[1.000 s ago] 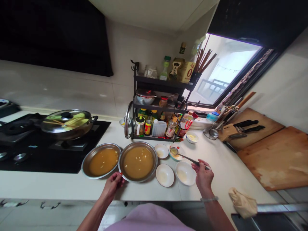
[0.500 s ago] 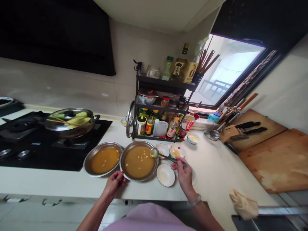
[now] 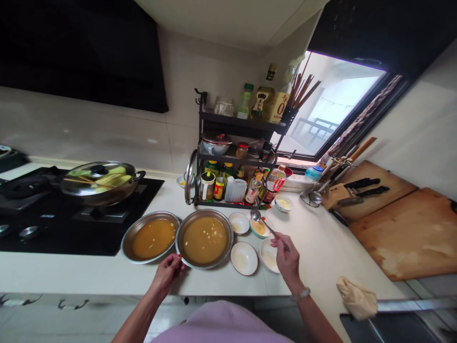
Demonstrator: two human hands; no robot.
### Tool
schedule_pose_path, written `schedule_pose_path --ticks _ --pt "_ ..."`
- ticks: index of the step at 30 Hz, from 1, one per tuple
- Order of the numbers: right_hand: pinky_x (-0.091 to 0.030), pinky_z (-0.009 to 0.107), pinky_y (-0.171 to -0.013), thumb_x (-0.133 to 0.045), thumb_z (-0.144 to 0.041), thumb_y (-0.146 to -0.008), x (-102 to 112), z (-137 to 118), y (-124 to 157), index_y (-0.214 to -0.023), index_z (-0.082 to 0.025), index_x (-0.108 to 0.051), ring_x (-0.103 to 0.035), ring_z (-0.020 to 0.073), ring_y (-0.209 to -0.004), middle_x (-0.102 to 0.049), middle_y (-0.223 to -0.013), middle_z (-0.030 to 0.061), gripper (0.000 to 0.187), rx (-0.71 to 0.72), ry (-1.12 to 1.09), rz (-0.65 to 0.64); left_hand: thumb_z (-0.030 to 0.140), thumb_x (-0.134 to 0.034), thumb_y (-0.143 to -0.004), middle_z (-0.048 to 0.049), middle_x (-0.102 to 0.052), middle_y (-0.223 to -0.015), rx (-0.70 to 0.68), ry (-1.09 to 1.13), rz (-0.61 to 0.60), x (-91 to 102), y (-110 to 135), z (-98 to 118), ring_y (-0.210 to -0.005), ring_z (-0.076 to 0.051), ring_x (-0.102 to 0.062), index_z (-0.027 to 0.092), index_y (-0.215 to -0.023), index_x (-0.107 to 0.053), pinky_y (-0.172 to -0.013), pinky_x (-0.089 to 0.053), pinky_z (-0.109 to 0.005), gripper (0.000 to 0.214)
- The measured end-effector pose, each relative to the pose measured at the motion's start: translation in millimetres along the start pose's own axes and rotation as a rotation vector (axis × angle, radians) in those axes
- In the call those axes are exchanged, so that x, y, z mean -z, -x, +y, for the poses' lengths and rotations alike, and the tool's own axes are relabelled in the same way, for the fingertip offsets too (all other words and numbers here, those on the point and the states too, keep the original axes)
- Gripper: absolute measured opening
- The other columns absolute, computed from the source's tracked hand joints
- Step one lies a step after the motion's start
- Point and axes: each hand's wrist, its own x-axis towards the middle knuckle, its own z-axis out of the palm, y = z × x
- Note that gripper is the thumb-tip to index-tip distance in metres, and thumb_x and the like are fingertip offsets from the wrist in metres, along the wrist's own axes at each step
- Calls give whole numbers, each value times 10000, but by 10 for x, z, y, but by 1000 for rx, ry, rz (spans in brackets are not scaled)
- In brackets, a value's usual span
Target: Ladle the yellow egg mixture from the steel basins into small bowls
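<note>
My right hand (image 3: 288, 259) grips the handle of a metal ladle (image 3: 255, 216). The ladle's head is above the edge of a small bowl (image 3: 253, 232) with yellowish contents. My left hand (image 3: 167, 272) pinches the near-left rim of a metal bowl (image 3: 230, 233) full of brown liquid with pale bits floating in it. Beside that, on the left, sits a similar metal bowl (image 3: 129, 233) of orange-brown liquid. Between the ladle and the metal bowl stand small white bowls, one at the back (image 3: 239, 223) and one in front (image 3: 243, 258). Another white bowl (image 3: 267, 248) is partly hidden behind my right hand.
A lidded pan (image 3: 98, 183) with green and yellow food stands on the black stove (image 3: 71, 233). Behind the bowls rises a spice rack (image 3: 243, 121) with bottles and jars. Cutting boards (image 3: 396, 233) and a knife block (image 3: 339, 196) are at the right, near a cloth (image 3: 357, 297).
My right hand has carried the ladle rightward, from the metal bowl's right edge to above the small bowl. My left hand stays at the rim. The view has shifted slightly.
</note>
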Motion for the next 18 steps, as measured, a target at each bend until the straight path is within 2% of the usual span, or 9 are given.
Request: schedule_pose_path --ticks 5,9,11,14,16,18 --pt "-576 298 -595 -448 -348 -891 169 364 26 -959 -186 -617 -634 149 -676 -574 -831 39 244 -91 86 25 505 -759 -514 44 -572 -479 4 6 -20 14 -29 -25 -444 -75 -470 180 -653 -511 -459 -355 -185 433" --pt "-579 315 -591 -513 -427 -828 130 469 98 -909 -176 -633 -643 162 -650 -605 -796 40 290 -204 24 66 502 -755 -520 43 -574 -484 -6 -12 -12 9 -21 -19 -444 -74 -470 180 -649 -514 -456 -353 -184 422" --pt "-576 310 -584 -546 -442 -795 76 487 112 -924 -162 -618 -653 164 -609 -633 -734 30 317 -354 -45 154 498 -756 -517 42 -575 -484 -7 -17 -7 4 -11 -10 -446 -77 -475 180 -648 -517 -459 -357 -187 419" --pt "-568 286 -545 -609 -434 -728 19 508 88 -915 -143 -591 -653 164 -532 -630 -595 -5 347 -595 -207 359 494 -761 -503 40 -574 -479 -10 -14 1 -2 -3 0 -445 -81 -481 180 -647 -519 -464 -363 -191 422" --pt "-558 265 -506 -642 -424 -682 17 519 54 -870 -141 -576 -645 160 -495 -618 -548 -18 346 -683 -317 472 499 -758 -503 40 -573 -478 -13 -17 0 -4 -3 3 -440 -81 -476 181 -640 -517 -462 -361 -193 422" --pt "-550 248 -483 -651 -412 -659 41 522 19 -843 -143 -561 -638 152 -472 -618 -533 -20 338 -713 -372 525 504 -753 -512 38 -574 -482 -14 -20 -9 -2 -7 1 -440 -80 -475 179 -636 -516 -464 -360 -193 421"
